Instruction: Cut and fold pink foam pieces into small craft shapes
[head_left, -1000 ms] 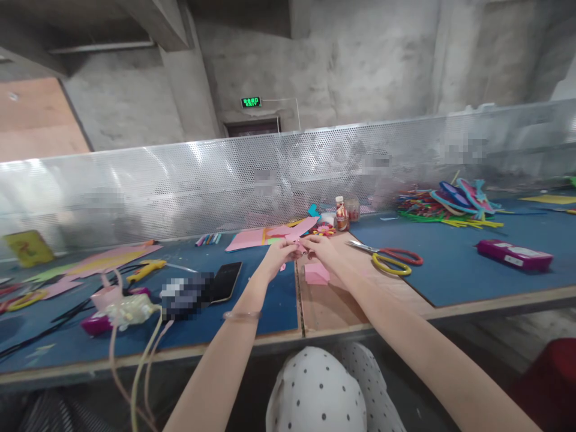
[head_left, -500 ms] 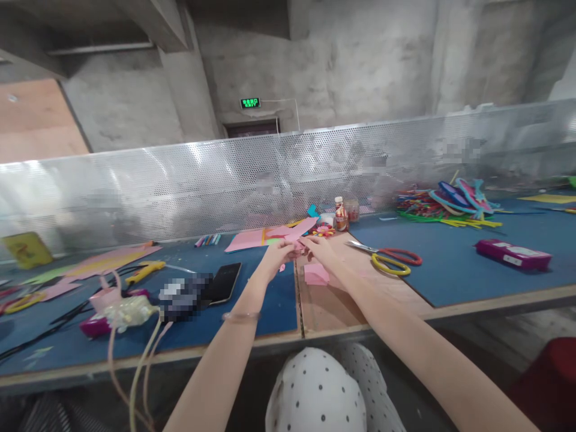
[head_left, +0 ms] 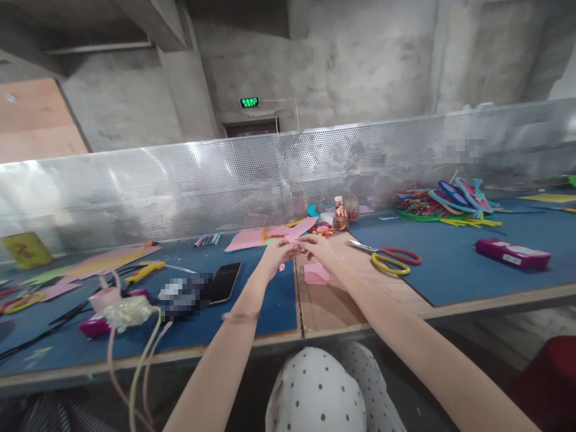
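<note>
a small pink paper piece (head_left: 296, 243) sits between the fingertips of both hands, to the left of the scissors (head_left: 378, 251) and apart from their blades; the left hand (head_left: 274, 253) has its thumb and fingers curled in, pinching one side, and the right hand (head_left: 318, 248) bends its fingers down to pinch the other; the fingertips nearly meet, so from where i stand i cannot tell its shape or its folds.

as i judge it, work on this piece is under way and unfinished, since both hands have it and it is not set down; a pink slip (head_left: 317, 274) lies loose nearer the person and left of the scissors, with a pink scrap (head_left: 282, 267) farther left, neither joined to the held piece; pink sheets (head_left: 245, 240) lie farther left of the scissors and beyond them, so paper remains; how many pieces are left i cannot count.

farther out, a bright flower (head_left: 324, 230) and a bottle (head_left: 341, 216) stand beyond the scissors, slightly left; a phone (head_left: 225, 282) lies well to their left, a purple box (head_left: 513, 254) to their right; the scissors themselves lie untouched, blades pointing toward the hands.
</note>
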{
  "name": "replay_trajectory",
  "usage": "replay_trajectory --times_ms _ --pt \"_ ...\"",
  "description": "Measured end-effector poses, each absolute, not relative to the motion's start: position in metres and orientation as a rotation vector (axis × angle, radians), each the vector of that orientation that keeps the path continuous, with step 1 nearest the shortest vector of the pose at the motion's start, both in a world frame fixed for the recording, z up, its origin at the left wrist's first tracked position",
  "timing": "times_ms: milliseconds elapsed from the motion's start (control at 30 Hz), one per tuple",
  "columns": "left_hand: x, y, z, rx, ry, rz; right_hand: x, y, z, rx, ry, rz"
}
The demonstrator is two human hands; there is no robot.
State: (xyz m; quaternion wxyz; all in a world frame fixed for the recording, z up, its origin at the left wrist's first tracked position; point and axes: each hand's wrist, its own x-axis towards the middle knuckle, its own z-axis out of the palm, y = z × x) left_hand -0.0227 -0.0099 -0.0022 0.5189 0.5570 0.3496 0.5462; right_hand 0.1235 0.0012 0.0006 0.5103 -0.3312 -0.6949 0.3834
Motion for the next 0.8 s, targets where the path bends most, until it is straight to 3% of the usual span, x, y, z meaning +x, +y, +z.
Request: replay_trajectory --times_ms 800 --pt "-0.0242 -0.0104 -0.0004 1.476 0.875 1.203 0.1237 0.0047 -0.0013 -0.722 -1.521 1.109"
